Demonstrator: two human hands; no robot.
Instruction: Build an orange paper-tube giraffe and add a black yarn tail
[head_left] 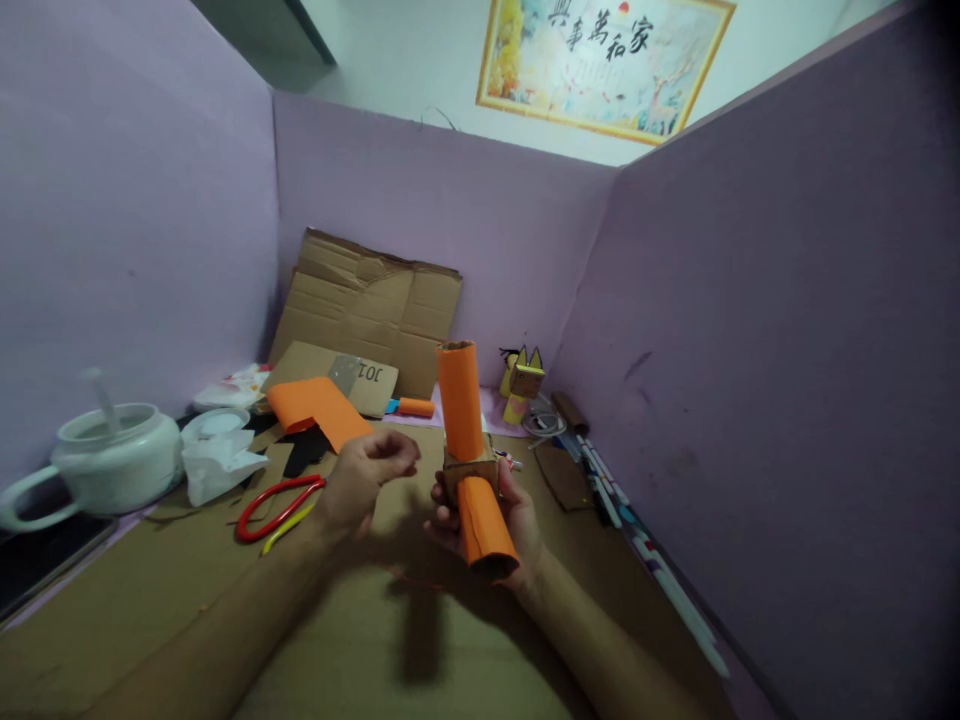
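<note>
My right hand (507, 520) grips a small cardboard block with two orange paper tubes (460, 400) joined to it. One tube stands upright. The other tube (484, 522) slants down toward me over my palm. My left hand (365, 472) hovers just left of the piece, its fingers curled in with the thumb against them; nothing shows inside. Both hands are above a brown cardboard sheet (225, 600) that covers the desk.
Red-handled scissors (277, 505) lie left of my left hand. Folded orange paper (319, 408), crumpled white tissue (217, 462) and a white pot (112, 460) sit further left. Flattened cardboard (367, 300) leans on the back wall. A small cardboard figure (523, 385) and pens (637, 540) lie right.
</note>
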